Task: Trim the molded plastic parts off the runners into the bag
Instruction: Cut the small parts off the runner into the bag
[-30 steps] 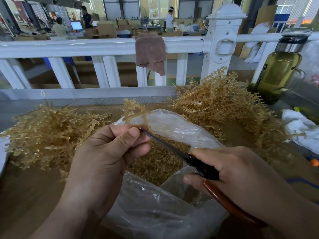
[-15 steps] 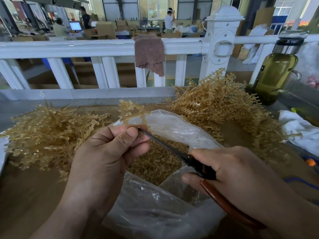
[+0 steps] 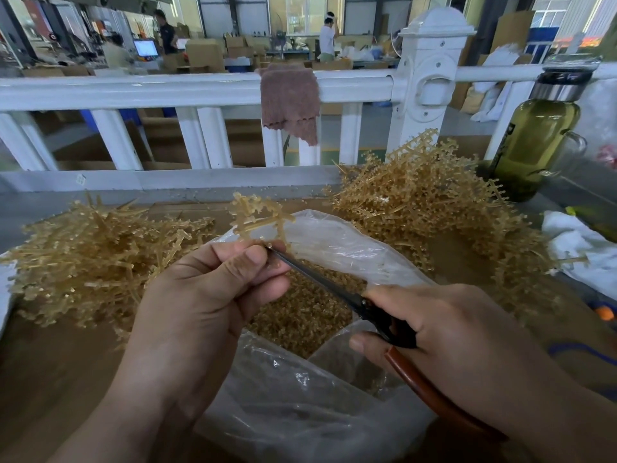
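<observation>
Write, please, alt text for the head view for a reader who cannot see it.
A left hand pinches a runner over an open bag of trimmed parts, while the right hand holds scissors to it. Runner piles flank the bag before a white railing.

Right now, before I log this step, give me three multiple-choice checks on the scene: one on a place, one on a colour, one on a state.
1. Where does the cloth hang?
A. over the white railing
B. on a chair
C. on the floor

2. What colour is the handle of the cutters?
A. blue
B. yellow
C. reddish brown

3. What is the left hand doing?
A. lying flat
B. pinching a runner above the bag
C. hanging empty

Answers:
1 A, it drapes over the top rail.
2 C, the handle showing below the right hand is reddish brown.
3 B, thumb and fingers grip the runner's stem.
</observation>
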Demonstrator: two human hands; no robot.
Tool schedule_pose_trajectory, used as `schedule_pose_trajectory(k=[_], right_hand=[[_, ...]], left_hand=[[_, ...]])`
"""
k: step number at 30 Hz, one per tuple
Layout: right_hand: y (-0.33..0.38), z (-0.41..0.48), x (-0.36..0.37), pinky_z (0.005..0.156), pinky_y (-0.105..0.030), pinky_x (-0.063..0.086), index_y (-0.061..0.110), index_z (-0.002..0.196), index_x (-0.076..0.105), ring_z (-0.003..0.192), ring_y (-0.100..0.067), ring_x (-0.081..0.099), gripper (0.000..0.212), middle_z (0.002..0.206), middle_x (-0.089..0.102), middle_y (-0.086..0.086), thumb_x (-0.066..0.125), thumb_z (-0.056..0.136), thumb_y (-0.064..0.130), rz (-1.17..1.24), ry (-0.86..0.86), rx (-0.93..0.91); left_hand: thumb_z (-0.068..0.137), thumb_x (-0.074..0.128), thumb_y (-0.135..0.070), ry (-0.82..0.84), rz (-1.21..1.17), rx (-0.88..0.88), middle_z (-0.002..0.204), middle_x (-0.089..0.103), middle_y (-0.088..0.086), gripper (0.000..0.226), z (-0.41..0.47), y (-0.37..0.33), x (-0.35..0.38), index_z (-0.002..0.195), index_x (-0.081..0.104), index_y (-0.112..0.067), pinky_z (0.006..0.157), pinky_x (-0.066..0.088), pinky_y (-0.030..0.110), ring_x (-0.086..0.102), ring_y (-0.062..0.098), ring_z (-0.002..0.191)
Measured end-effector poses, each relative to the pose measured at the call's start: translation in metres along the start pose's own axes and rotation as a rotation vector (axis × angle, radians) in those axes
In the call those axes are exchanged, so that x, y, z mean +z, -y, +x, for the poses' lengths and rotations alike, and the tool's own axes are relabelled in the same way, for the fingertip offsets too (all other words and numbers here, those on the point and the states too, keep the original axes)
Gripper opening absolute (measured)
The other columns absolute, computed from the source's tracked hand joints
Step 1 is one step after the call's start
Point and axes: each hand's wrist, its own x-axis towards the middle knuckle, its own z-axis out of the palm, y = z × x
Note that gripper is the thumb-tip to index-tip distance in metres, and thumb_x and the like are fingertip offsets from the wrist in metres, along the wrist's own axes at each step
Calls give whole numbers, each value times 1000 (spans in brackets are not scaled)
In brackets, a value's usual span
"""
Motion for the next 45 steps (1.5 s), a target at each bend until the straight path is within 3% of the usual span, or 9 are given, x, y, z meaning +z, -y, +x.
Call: schedule_pose_trajectory(k=[12, 14, 17, 27, 32, 37, 45], right_hand=[[2, -1, -3, 48, -14, 21, 34, 69, 39, 45, 5, 35, 33, 50, 29, 20, 44, 81, 64, -9, 0, 1], [1, -1, -2, 46, -16, 26, 33, 70, 40, 48, 4, 39, 35, 51, 32, 20, 43, 81, 66, 1, 4, 10], [-2, -2, 1, 56, -17, 37, 32, 78, 50, 61, 3, 50, 42, 58, 44, 18, 41, 78, 73, 52, 28, 31], [-3, -1, 6, 51, -19, 36, 33, 88, 58, 66, -5, 54, 48, 64, 52, 16, 40, 78, 76, 38, 15, 39], [-3, -1, 6, 50, -20, 35, 31, 86, 56, 61, -6, 53, 47, 62, 50, 15, 41, 79, 75, 51, 15, 27], [-2, -1, 3, 50, -19, 28, 30, 78, 49, 57, -5, 49, 41, 58, 45, 16, 42, 81, 71, 33, 21, 11], [1, -2, -2, 48, -18, 24, 34, 71, 37, 49, 0, 40, 35, 53, 35, 17, 42, 82, 66, 22, 13, 9]], left_hand=[[68, 72, -18, 12, -10, 15, 96, 78, 15, 8, -2, 1, 2, 68, 79, -17, 63, 59, 21, 77, 16, 78], [71, 70, -17, 14, -13, 18, 96, 78, 15, 10, -2, 0, 2, 68, 79, -17, 63, 59, 21, 77, 16, 78], [74, 69, -16, 20, -26, 21, 97, 78, 16, 10, -3, 0, 2, 67, 76, -18, 63, 59, 22, 77, 16, 77], [72, 72, -18, 28, 13, 45, 102, 75, 22, 5, -1, 3, -1, 71, 68, -22, 62, 60, 25, 77, 21, 80], [70, 72, -17, 19, 25, 39, 101, 77, 20, 15, -2, 6, 0, 82, 67, -9, 61, 60, 24, 78, 21, 79], [66, 74, -21, 21, 46, 48, 100, 77, 19, 6, -3, 6, 2, 70, 77, -18, 62, 60, 24, 77, 21, 80], [73, 70, -17, 34, 35, 36, 100, 77, 18, 7, -4, 8, 4, 71, 76, -18, 61, 59, 23, 77, 18, 78]])
